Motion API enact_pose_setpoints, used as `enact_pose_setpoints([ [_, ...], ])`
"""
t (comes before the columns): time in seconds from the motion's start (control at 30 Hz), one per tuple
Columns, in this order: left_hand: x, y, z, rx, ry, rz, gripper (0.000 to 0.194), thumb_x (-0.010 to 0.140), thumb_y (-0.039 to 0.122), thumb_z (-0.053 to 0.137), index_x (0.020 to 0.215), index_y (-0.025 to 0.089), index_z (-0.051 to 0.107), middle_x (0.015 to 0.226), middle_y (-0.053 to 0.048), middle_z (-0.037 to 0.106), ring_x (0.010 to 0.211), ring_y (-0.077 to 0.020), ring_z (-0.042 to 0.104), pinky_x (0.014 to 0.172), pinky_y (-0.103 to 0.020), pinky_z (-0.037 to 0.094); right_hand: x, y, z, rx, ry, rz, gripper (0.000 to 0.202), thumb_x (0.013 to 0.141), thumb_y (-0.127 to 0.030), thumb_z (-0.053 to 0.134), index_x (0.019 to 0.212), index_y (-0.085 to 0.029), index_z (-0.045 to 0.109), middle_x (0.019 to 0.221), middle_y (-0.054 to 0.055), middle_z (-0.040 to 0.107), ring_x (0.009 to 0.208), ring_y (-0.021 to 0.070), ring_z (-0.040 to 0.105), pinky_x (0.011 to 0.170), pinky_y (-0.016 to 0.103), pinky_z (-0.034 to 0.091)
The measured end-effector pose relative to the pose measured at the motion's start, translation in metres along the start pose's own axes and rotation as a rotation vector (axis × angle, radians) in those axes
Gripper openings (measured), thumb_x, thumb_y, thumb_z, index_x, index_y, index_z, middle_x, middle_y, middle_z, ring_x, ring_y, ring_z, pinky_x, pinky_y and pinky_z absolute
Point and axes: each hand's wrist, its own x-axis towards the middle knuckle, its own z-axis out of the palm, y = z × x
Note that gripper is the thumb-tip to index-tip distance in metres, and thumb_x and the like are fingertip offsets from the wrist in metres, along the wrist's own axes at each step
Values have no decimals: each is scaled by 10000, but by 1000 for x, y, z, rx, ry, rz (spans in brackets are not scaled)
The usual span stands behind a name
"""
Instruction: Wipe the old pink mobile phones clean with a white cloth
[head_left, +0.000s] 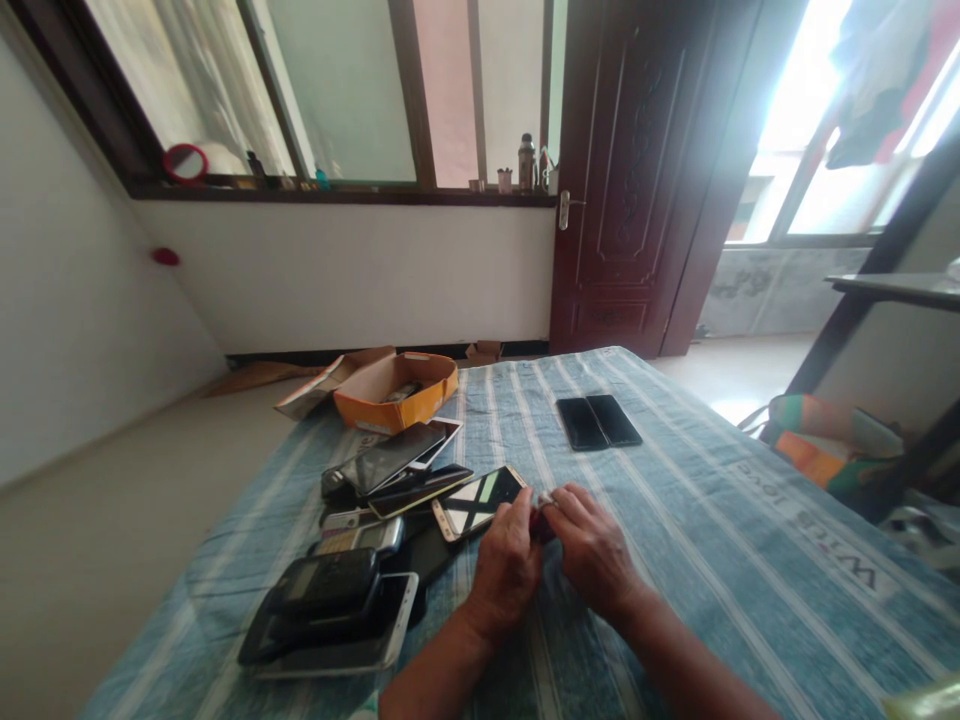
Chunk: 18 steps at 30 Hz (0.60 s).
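Observation:
My left hand (507,552) and my right hand (594,545) meet over the striped blue cloth. Between their closed fingers is a small dark red object (541,527), mostly hidden, so its kind is unclear. A whitish bit (548,501) shows at the fingertips of my right hand. Just beyond my left hand lies a gold-edged smartphone (480,500), its glossy screen facing up and reflecting a window. Left of it is a loose pile with a black smartphone (401,458), a keypad phone (360,535) and a white-edged tablet-like device (401,620) under a black boxy device (324,583).
An orange cardboard box (397,408) with its lid open stands at the far left of the bed-like surface (690,560). Two dark smartphones (582,424) lie side by side farther off. Behind are a brown door (622,180) and a window ledge (360,197).

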Motion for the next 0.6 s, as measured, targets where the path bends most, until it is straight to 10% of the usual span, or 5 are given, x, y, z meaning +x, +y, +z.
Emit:
enact_pose_setpoints([
  [0.2,-2,1,-1,-13,-17,-30,491,798,44,470,1280,135,441,1092,-130,663,1011,-239,649,912,-425,539,-2,24,-2,-80,31,103,282,890,-47,416,1023,-139,648,923,98,633,977,241,533,845,356,485],
  [0.6,-5,-15,7,22,121,80,445,839,93,429,1282,104,464,1059,-150,679,952,-229,684,829,-356,585,2,-3,8,32,88,-20,279,927,-98,387,955,-184,651,898,76,615,946,221,548,852,355,488],
])
